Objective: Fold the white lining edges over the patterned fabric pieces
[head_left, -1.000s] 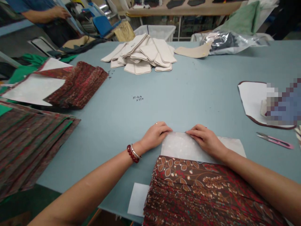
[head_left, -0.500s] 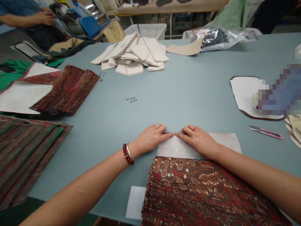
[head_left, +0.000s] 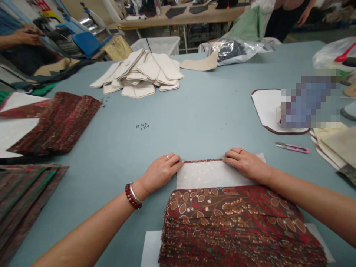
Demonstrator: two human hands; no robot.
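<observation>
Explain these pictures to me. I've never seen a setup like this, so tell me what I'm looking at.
There's no machine here: a camera worn on a person's head looks down at their own bare arms. The left hand and right hand lie flat on a white sheet, gripping nothing, with a thin strip of patterned fabric along its far edge. Nearer lies a stack of brown-red floral fabric on the blue-grey table. Farther off are a pile of cream fabric pieces and pink-handled thread snips.
</observation>
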